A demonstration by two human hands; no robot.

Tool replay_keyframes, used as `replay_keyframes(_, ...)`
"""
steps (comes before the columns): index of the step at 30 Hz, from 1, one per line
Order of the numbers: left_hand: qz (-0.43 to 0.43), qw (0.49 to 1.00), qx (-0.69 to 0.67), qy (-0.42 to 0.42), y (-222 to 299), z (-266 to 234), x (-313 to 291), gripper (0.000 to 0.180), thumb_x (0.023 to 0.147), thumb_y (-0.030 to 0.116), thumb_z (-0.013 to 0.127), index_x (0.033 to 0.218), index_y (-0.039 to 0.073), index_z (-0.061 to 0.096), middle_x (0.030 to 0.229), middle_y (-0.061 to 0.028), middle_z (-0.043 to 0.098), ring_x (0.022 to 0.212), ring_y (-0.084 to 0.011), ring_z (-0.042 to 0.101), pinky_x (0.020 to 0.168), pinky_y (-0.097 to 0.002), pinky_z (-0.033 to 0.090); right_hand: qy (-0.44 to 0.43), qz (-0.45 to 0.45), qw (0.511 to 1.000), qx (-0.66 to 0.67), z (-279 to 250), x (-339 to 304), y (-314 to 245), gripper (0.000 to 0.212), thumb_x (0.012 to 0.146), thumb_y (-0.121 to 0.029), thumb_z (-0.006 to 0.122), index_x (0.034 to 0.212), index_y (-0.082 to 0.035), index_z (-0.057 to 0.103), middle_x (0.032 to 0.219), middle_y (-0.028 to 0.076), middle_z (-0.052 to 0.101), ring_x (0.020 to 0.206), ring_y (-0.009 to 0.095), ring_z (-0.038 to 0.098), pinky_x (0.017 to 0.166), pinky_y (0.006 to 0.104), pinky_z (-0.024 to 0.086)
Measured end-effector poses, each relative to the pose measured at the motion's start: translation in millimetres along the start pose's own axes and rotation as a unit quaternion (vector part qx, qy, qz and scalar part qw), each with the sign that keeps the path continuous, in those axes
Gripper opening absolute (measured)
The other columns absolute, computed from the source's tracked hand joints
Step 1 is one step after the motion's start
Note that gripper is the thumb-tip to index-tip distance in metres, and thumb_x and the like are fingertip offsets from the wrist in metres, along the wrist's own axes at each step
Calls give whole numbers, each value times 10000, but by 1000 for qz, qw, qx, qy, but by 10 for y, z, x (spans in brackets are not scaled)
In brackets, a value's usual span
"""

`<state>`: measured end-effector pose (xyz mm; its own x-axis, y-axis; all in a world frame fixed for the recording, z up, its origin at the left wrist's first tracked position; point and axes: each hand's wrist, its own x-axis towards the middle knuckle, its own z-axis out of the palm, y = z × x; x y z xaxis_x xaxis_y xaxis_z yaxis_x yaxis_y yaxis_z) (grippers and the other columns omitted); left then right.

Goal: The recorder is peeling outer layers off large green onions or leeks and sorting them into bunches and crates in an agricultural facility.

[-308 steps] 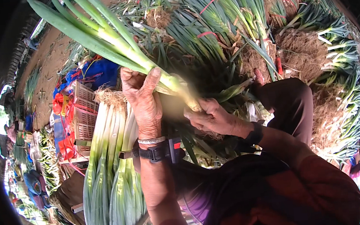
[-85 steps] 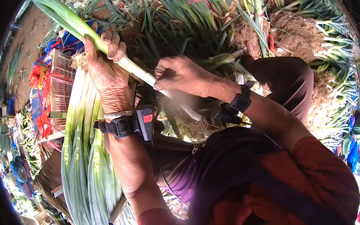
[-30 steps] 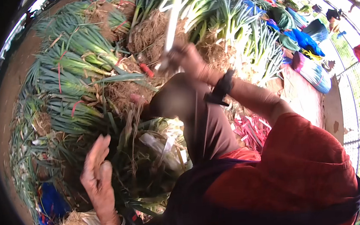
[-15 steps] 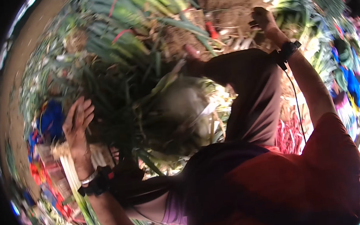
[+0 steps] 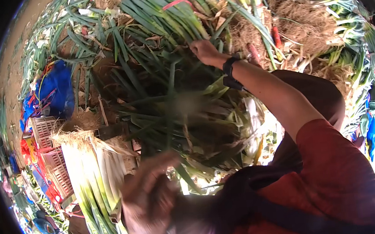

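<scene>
My right hand (image 5: 206, 53) reaches forward with its fingers closed, beside the lower ends of a bundle of leeks (image 5: 178, 21) tied with a pink band. What its fingers hold, if anything, is hidden. My left hand (image 5: 152, 197) is blurred by motion close to my body, and its fingers cannot be read. Next to it lies a bunch of leeks (image 5: 95, 171) with pale stalks and stringy roots. Between my arms spreads a shaded heap of loose green leaves (image 5: 149, 98).
More leeks with matted brown roots (image 5: 304, 20) lie at the far right. To the left are a blue bag (image 5: 56, 91) and a slatted crate (image 5: 57, 174). A red-handled object (image 5: 276, 37) rests among the roots. My bent leg (image 5: 316, 91) lies under my right arm.
My right hand has moved left from the far-right roots to the tied leeks. My left hand has come back toward my body. The whole view has shifted.
</scene>
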<state>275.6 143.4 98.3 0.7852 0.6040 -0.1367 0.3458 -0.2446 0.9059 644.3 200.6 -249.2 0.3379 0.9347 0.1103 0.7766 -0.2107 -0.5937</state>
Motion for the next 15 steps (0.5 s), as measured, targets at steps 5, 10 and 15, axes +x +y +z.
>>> replay_keyframes(5,-138,990,-24,-13,207,-211,11,325,840,81,649,1158,35,597,1042,-119,650,811,-264,621,730,-361,511,75,-46,993,80,983,101,241,232,815,-55,567,1042,-12,588,908,243,626,885,451,580,753,468,485)
replay_keyframes(10,-106,991,-55,-62,182,-390,226,314,853,83,635,1157,17,593,1052,-132,646,842,-257,626,763,-349,507,-37,172,981,-82,1171,7,421,245,786,-102,616,988,32,580,864,264,620,861,420,600,722,440,493)
replay_keyframes(15,-101,990,-76,-55,109,-390,162,305,866,86,621,1156,-1,588,1062,-145,642,872,-251,631,795,-338,504,-212,274,898,270,732,251,-202,324,801,-178,682,1021,34,573,853,164,634,768,230,627,665,337,502)
